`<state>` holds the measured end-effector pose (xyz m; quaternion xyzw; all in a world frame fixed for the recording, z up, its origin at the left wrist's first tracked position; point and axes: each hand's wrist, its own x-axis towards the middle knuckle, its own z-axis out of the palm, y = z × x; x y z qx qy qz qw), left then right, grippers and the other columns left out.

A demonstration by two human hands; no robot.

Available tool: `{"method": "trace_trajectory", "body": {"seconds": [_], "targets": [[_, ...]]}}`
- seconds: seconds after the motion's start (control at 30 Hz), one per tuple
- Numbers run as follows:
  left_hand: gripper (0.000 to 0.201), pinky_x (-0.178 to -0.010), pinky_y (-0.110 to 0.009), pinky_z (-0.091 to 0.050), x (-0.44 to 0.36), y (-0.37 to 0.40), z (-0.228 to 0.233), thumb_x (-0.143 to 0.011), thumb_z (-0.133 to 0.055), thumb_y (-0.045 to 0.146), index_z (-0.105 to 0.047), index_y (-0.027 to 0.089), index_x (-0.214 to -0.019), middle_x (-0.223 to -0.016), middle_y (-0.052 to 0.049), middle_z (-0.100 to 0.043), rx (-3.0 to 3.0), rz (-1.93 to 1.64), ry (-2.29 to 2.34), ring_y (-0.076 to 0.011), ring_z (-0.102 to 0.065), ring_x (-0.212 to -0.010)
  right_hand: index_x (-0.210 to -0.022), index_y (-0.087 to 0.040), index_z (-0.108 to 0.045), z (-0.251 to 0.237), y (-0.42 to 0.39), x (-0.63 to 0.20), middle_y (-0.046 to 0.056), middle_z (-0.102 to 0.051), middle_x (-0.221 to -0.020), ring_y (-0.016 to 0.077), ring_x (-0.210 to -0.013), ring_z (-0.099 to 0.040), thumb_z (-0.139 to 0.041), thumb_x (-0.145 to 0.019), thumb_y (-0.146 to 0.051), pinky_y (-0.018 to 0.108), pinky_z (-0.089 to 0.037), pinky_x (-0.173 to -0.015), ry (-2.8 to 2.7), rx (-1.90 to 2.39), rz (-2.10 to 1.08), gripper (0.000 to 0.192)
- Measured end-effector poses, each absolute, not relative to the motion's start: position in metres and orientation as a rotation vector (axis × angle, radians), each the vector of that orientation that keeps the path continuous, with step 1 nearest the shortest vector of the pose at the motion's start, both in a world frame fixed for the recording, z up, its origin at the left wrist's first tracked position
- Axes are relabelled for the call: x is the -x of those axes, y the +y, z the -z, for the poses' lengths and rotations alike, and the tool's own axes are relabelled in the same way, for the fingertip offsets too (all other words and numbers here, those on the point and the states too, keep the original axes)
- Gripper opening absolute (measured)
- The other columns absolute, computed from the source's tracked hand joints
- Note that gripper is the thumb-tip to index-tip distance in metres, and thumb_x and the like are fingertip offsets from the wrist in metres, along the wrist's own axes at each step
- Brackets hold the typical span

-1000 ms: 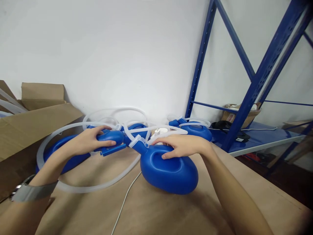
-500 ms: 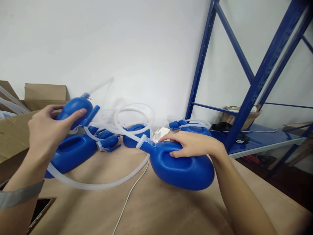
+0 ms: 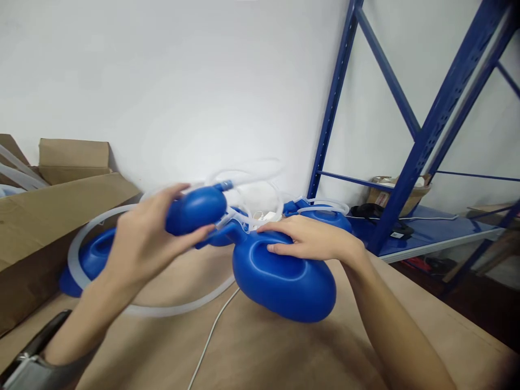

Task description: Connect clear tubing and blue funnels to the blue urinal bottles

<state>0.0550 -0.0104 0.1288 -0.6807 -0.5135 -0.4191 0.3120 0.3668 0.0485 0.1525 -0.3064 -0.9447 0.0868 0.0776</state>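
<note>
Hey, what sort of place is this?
Probably a storeroom or workroom: a metal rack stands at the right, an open carton at the left, and several blue bottles lie on the table.

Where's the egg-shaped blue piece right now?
In the head view, the egg-shaped blue piece is left of centre, gripped in the left hand, up and left of the large blue container under the right hand.

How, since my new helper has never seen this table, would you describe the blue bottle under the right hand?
Left of the blue shelving spreads a brown tabletop. Near its middle is a blue bottle with an oval recess. Unlike the back bottle by the shelving or the left bottle, it has the right hand gripping it.
</note>
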Motion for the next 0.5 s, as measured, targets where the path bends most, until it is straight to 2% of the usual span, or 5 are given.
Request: {"method": "trace_trajectory", "body": {"seconds": [0.13, 0.3, 0.5], "targets": [[0.051, -0.078, -0.039, -0.056, -0.078, -0.011, -0.113, -0.092, -0.071, 0.049, -0.057, 0.024, -0.134, -0.112, -0.01, -0.077, 1.77, 0.916, -1.051, -0.0284, -0.075, -0.094, -0.145, -0.027, -0.062, -0.156, 0.03, -0.361, 0.009, -0.075, -0.124, 0.028, -0.105, -0.072, -0.05, -0.104, -0.047, 0.036, -0.053, -0.086, -2.849, 0.944, -0.068, 0.047], [0.053, -0.077, -0.041, -0.056, -0.081, -0.018, -0.115, -0.093, -0.071, 0.044, -0.055, 0.027, -0.14, -0.115, -0.008, -0.077, 1.722, 0.852, -0.999, -0.0291, -0.074, -0.094, -0.146, -0.031, -0.062, -0.154, 0.013, -0.351, 0.009, -0.078, -0.104, 0.0254, -0.083, -0.073, -0.053, -0.102, -0.042, 0.033, -0.051, -0.073, -2.916, 0.892, 0.225, 0.046], [0.051, -0.078, -0.044, -0.053, -0.073, -0.026, -0.122, -0.095, -0.069, 0.04, -0.056, 0.028, -0.143, -0.124, -0.01, -0.075, 1.718, 0.761, -0.988, -0.0313, -0.073, -0.101, -0.141, -0.029, -0.067, -0.153, 0.018, -0.354, 0.009, -0.078, -0.115, 0.0281, -0.097, -0.073, -0.057, -0.099, -0.038, 0.035, -0.053, -0.082, -2.863, 0.953, 0.149, 0.044]]}}
